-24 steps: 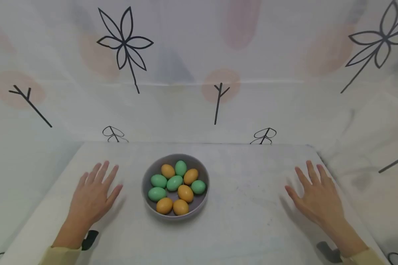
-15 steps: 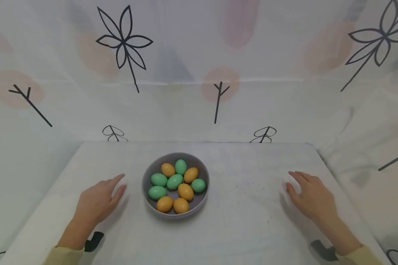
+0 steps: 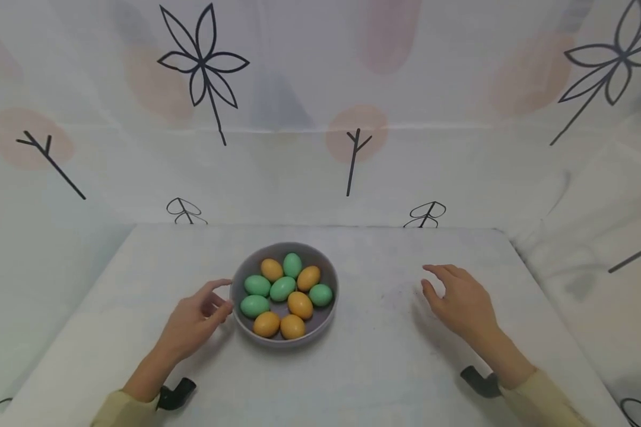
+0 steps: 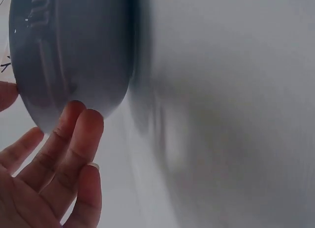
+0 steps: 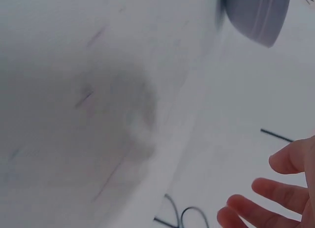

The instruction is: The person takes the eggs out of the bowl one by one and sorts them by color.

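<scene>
A grey bowl (image 3: 319,318) stands on the white table, holding several green eggs (image 3: 283,289) and several orange eggs (image 3: 301,305). At its left side is my left hand (image 3: 188,327), index fingertip and thumb right at the rim. The left wrist view shows the fingertips (image 4: 87,124) against the bowl's outer wall (image 4: 83,55), loosely bent, not wrapped round it. My right hand (image 3: 461,303) hovers over the table to the right of the bowl, apart from it, fingers relaxed with nothing in them. In the right wrist view the bowl's side (image 5: 258,16) shows at the top.
The white table (image 3: 374,367) reaches back to a pale cloth backdrop (image 3: 278,172) with flower and twig drawings. More of this cloth hangs at both sides. A dark wrist mount (image 3: 177,394) sits at the left wrist, another dark mount (image 3: 479,381) at the right.
Both hands have moved inward from the table's sides, their spread fingers now relaxed and bent. My left hand has reached the bowl's rim; the right has come closer. The bowl has stayed put.
</scene>
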`<control>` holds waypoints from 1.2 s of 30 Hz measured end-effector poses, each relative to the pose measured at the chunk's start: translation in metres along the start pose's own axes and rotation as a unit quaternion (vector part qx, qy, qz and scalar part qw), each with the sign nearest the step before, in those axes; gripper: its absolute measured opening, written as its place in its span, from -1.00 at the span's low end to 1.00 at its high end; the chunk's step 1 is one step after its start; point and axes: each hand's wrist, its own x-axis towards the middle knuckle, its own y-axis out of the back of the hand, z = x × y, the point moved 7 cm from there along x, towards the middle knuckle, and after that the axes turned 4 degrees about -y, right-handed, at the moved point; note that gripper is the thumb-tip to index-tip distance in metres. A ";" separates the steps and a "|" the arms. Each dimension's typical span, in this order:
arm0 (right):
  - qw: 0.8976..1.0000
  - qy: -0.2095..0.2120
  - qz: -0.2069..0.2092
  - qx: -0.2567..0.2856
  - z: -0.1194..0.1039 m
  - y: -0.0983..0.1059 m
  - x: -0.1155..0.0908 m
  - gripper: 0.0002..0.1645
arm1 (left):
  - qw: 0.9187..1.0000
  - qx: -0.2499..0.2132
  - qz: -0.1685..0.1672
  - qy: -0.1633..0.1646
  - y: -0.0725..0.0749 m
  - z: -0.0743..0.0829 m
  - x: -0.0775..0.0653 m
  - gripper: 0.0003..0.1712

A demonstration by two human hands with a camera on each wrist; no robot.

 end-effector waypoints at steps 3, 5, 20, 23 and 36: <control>1.000 0.004 -0.010 0.009 -0.015 -0.006 0.008 -0.62 | 1.000 -0.020 -0.016 -0.003 -0.007 0.004 0.004 -0.43; 1.000 0.009 -0.014 0.015 -0.027 -0.010 0.014 -0.62 | 0.999 -0.029 -0.032 -0.004 -0.012 0.006 0.006 -0.39; 0.984 0.103 -0.084 0.121 -0.140 -0.032 0.061 -0.63 | 0.982 -0.081 -0.143 0.093 -0.038 0.005 0.006 -0.03; 0.974 0.124 -0.116 0.153 -0.161 -0.041 0.067 -0.63 | 0.980 -0.093 -0.148 0.095 -0.039 0.006 0.005 -0.01; 0.887 0.187 -0.312 0.283 -0.244 -0.092 0.081 -0.58 | 0.973 -0.153 -0.147 0.094 -0.044 0.006 0.004 0.00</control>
